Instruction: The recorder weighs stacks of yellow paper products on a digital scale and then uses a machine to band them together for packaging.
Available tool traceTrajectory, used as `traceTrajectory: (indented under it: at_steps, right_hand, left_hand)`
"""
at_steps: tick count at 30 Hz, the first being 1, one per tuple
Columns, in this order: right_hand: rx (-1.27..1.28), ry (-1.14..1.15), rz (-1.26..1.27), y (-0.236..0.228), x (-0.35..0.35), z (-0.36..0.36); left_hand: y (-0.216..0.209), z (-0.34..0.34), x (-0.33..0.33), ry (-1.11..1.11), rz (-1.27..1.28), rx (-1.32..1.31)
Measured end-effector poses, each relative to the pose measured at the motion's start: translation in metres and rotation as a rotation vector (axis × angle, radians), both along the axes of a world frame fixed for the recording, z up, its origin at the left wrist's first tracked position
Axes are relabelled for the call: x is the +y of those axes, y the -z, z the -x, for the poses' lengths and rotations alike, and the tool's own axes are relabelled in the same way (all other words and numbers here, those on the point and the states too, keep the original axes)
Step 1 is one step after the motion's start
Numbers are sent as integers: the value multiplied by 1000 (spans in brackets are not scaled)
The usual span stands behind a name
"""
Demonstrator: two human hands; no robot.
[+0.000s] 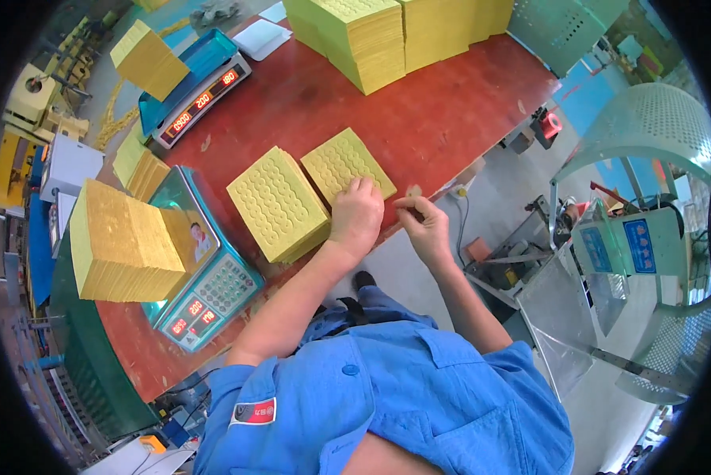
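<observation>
At the far left a tall yellow block (122, 241) sits on the near scale (213, 293) on the red desk (419, 119); beside it lies a thicker yellow embossed stack (278, 204), then a thin embossed sheet bundle (341, 161) just beside it; the left hand (357, 215) lies palm down on that bundle's near edge, fingers curled; the right hand (425, 226) pinches something small at the desk's edge, too tiny to tell; this looks like separating or counting sheets, so any lift needs a clean grip on one edge.

One head-worn fisheye view looks steeply down — close over the person's blue shirt (387, 396) and the red table (419, 119), edges bending rimward.
</observation>
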State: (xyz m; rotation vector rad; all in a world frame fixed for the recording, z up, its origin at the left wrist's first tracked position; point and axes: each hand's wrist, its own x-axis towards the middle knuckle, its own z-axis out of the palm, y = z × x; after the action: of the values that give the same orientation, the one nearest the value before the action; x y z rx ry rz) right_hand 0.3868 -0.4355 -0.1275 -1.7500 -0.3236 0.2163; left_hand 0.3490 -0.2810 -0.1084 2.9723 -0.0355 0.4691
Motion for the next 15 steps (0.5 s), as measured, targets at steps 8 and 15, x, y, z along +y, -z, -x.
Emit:
traceTrajectory:
  at_steps: [8, 15]
  right_hand:
    - [173, -5, -140, 5, -3, -6]
    - [606, -37, -405, -40, 0, -11]
  left_hand:
    - [-20, 6, -5, -34, 117, -212]
    - [-25, 30, -22, 116, 221, -264]
